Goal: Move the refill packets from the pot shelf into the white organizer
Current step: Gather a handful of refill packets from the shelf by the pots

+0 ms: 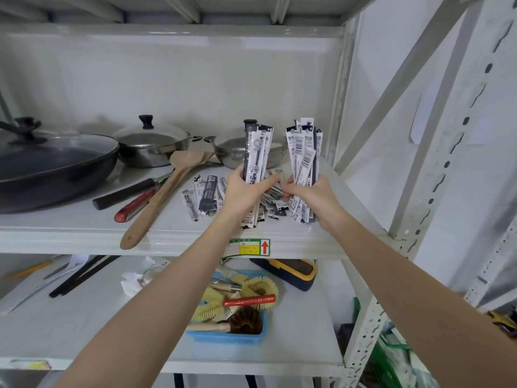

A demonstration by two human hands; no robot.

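Long narrow black-and-white refill packets lie scattered on the pot shelf (84, 228), right of centre. My left hand (244, 191) grips an upright bundle of refill packets (256, 152). My right hand (310, 197) grips a bigger upright bundle of refill packets (303, 158), barcodes showing. Both hands hover just above the loose packets (205, 196) still lying on the shelf. The white organizer is not in view.
On the same shelf stand a black lidded pan (53, 161), two steel pots (152, 145), wooden spatulas (165, 191) and knives (134, 204). The shelf below holds a blue basket of brushes (232, 336) and a yellow-black case (291, 271). A metal upright (366, 331) stands on the right.
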